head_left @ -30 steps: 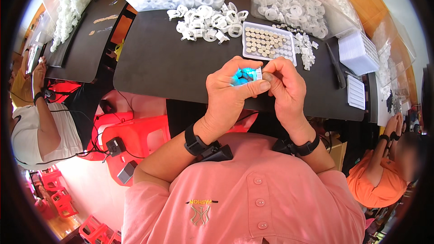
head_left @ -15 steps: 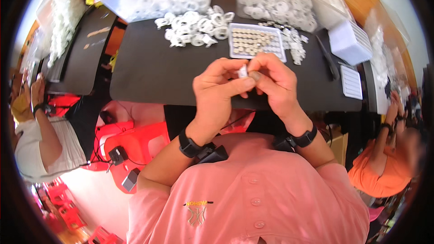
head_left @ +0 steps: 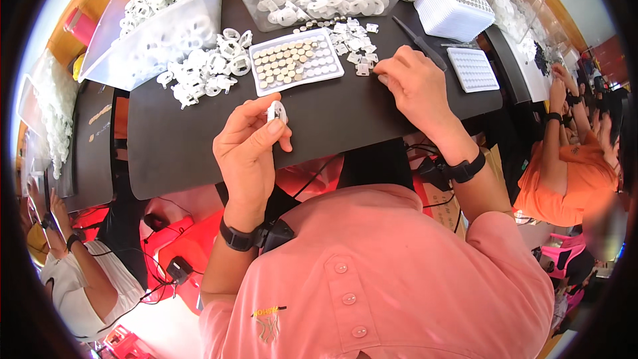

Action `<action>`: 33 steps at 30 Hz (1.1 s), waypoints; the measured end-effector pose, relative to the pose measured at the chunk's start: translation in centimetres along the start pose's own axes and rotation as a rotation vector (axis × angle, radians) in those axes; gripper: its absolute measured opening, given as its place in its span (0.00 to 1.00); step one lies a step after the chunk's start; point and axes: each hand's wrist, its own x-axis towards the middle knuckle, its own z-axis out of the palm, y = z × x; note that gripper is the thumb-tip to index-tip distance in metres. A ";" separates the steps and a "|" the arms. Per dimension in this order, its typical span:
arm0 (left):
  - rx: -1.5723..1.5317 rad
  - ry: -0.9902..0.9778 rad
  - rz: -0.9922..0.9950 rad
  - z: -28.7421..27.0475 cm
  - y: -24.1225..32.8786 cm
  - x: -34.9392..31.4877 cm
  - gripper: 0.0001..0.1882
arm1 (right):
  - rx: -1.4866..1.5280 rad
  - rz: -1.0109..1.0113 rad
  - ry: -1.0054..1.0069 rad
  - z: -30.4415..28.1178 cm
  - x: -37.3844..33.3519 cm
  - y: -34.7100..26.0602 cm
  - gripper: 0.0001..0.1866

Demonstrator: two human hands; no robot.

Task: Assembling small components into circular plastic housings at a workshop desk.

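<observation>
My left hand (head_left: pixel 249 143) is closed on a small white plastic casing (head_left: pixel 276 112), pinched upright between thumb and fingers above the near part of the table. My right hand (head_left: pixel 422 90) is off to the right, its fingers curled with thumb and forefinger close together. Whatever those fingertips hold, if anything, is too small to make out. Just left of them lie small flat white plastic clips (head_left: pixel 362 65) in a loose heap. Between the hands, farther back, stands a shallow white tray (head_left: pixel 323 78) with rows of round silvery discs, like button cells.
White ring-shaped parts (head_left: pixel 211 70) are piled left of the tray. Clear bins (head_left: pixel 156 43) of white parts line the back. A dark pointed tool (head_left: pixel 420 43), stacked white trays (head_left: pixel 455 10) and a single tray (head_left: pixel 474 70) lie right. Co-workers sit on both sides.
My hands, together before, are now apart: the left keeps the white casing, while the right has moved right toward the clips. The view has shifted and turned.
</observation>
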 end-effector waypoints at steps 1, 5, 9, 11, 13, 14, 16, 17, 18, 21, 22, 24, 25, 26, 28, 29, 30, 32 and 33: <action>0.005 0.001 0.007 0.0 0.0 -0.1 0.17 | 0.034 0.021 0.031 -0.1 0.0 0.2 0.07; 0.014 0.004 0.002 0.1 0.0 -0.2 0.17 | 0.132 0.034 0.099 0.3 0.7 -0.1 0.07; 0.007 0.027 -0.014 0.2 0.3 -0.2 0.17 | 0.058 -0.034 0.080 1.1 1.2 -1.6 0.06; -0.048 0.027 -0.040 0.1 0.4 -0.3 0.18 | 0.030 -0.040 0.069 1.4 1.0 -1.5 0.06; -0.068 0.030 -0.042 0.0 0.4 -0.4 0.18 | 0.114 -0.013 0.026 0.6 0.9 -1.0 0.07; -0.087 0.029 -0.049 -0.1 0.5 -0.4 0.18 | 0.195 0.020 -0.018 0.4 0.9 -0.9 0.09; -0.094 0.013 -0.045 -0.2 0.4 -0.4 0.19 | 0.181 0.014 -0.010 0.1 1.3 -0.9 0.09; -0.098 -0.002 -0.042 -0.3 0.4 -0.3 0.19 | 0.171 0.010 -0.002 0.0 1.5 -0.8 0.08; -0.100 -0.003 -0.041 -0.4 0.4 -0.3 0.19 | 0.169 0.009 -0.002 0.1 1.7 -0.9 0.08; -0.128 -0.024 -0.040 -0.8 0.3 -0.2 0.19 | 0.080 -0.102 -0.063 0.3 2.1 -1.0 0.07; -0.143 -0.031 -0.044 -0.9 0.4 -0.2 0.19 | 0.048 -0.120 -0.105 0.4 2.1 -0.9 0.08; -0.156 -0.035 -0.047 -1.1 0.5 -0.3 0.19 | 0.019 -0.139 -0.145 0.4 2.2 -0.8 0.08; -0.168 -0.061 -0.048 -1.2 0.5 -0.2 0.19 | 0.027 -0.122 -0.198 0.2 2.4 -0.7 0.07; -0.180 -0.086 -0.050 -1.3 0.5 -0.2 0.19 | 0.036 -0.104 -0.251 0.2 2.5 -0.7 0.07; -0.228 -0.086 -0.060 -1.4 0.6 -0.1 0.18 | 0.060 -0.112 -0.256 0.2 2.7 -0.3 0.07; -0.282 -0.089 -0.072 -1.5 0.5 0.0 0.18 | 0.078 -0.118 -0.264 0.2 2.6 -0.1 0.07; -0.270 -0.080 -0.068 -1.7 0.5 0.0 0.18 | 0.091 -0.120 -0.264 0.2 2.7 -0.1 0.08; -0.356 -0.106 -0.111 -2.1 0.2 0.2 0.21 | 0.104 -0.108 -0.256 -0.7 2.9 -0.4 0.07; -0.341 -0.096 -0.108 -2.3 0.0 0.3 0.21 | 0.103 -0.088 -0.253 -1.1 3.0 -0.5 0.07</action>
